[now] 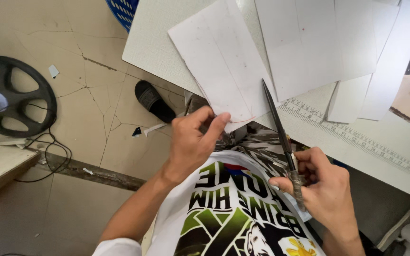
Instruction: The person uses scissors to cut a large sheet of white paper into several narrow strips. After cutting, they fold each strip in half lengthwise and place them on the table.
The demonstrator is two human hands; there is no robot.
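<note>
My left hand (193, 142) pinches the near corner of a white paper sheet (221, 61) that hangs over the edge of the white table (153, 42). A thin red curved line is drawn near that corner. My right hand (326, 187) grips the handles of long dark scissors (281, 137). Their closed blades point up and away toward the paper, just right of the sheet's edge. Below my hands is my white printed shirt (224, 208).
More white paper sheets (319, 42) lie overlapped on the table, with a long ruler (357, 137) along its near edge. A black sandal (153, 100), a black wheel (13, 95), cables and paper scraps lie on the cracked tile floor. A blue basket (123, 10) stands behind.
</note>
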